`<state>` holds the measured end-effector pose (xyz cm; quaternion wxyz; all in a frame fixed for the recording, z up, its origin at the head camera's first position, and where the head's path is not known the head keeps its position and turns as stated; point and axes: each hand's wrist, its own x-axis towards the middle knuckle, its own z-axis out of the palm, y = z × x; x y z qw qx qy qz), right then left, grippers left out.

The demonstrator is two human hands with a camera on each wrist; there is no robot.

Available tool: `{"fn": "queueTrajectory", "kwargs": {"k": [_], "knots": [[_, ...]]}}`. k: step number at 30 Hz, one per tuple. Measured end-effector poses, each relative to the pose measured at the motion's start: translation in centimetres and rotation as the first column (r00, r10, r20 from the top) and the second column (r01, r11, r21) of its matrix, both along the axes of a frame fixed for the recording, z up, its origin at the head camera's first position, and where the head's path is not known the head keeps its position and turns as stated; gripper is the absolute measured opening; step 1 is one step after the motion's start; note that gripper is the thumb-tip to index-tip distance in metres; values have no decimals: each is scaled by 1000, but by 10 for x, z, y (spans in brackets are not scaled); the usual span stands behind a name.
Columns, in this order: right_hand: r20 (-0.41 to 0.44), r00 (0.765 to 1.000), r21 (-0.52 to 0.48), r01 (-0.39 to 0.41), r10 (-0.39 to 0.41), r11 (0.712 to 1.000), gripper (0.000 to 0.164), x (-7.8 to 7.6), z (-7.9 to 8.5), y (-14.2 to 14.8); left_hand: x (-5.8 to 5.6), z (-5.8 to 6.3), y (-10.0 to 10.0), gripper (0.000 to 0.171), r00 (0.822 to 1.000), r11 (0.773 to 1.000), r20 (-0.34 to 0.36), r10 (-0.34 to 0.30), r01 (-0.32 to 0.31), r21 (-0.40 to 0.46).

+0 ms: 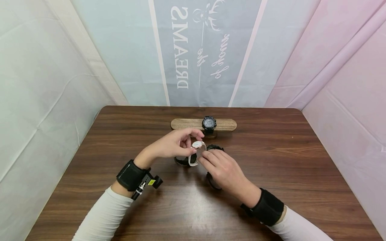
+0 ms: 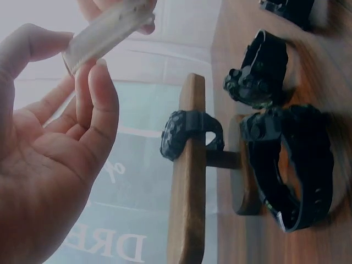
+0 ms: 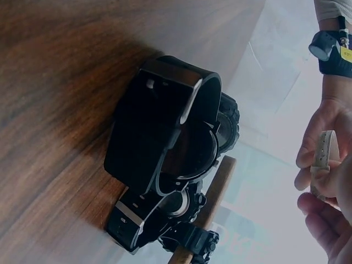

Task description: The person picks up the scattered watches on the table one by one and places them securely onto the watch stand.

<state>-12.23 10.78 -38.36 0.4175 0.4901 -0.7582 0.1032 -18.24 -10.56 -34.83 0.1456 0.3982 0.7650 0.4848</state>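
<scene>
A small watch with a white strap and a rose-gold rimmed dial is held above the table between both hands. My left hand pinches it from the left with thumb and fingers. My right hand holds the strap on the right side with bent fingers. The left wrist view has the pale strap edge-on between fingertips of both hands. In the right wrist view, the strap shows its holes, and the fingers overlap part of it.
Behind the hands, a wooden watch stand carries a black watch. More black watches stand on the brown table: one left, one behind the right hand, one partly under it. A printed curtain hangs behind.
</scene>
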Motion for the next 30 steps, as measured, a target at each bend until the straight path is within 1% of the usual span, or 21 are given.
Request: {"fn": "queueTrajectory", "kwargs": {"k": [3,6,10,14,16,17,22,25,27,30], "knots": [[20,1000,5,-22,22,1000,23,0,0,1,-1,1,-1,44,994,999,-105,-43,41,-15],[42,999,8,-33,33,999,23,1,-1,1,-2,0,-3,39,984,997,-159,-77,74,-21],[61,997,9,-40,40,999,24,1,-2,2,-3,1,-7,36,987,994,-117,-108,105,-32],[72,996,9,-54,54,998,24,1,-2,3,-1,4,-11,42,990,989,-21,-137,135,-66],[73,995,12,-63,62,998,24,1,-2,3,-1,5,-13,44,990,986,27,-142,144,-82],[76,995,14,-66,65,998,24,0,-3,3,-1,5,-14,44,989,985,39,-140,143,-92],[90,993,30,-74,71,997,26,-1,-5,3,-2,5,-17,40,994,986,50,-100,105,-130],[108,992,40,-73,69,997,27,-1,-8,4,0,7,-17,41,995,984,54,-90,97,-152],[127,990,49,-76,69,996,30,-2,-10,4,2,11,-17,43,994,980,54,-90,98,-171],[153,986,76,-79,66,994,32,-2,-13,5,8,21,-15,42,995,975,34,-97,102,-198]]}}
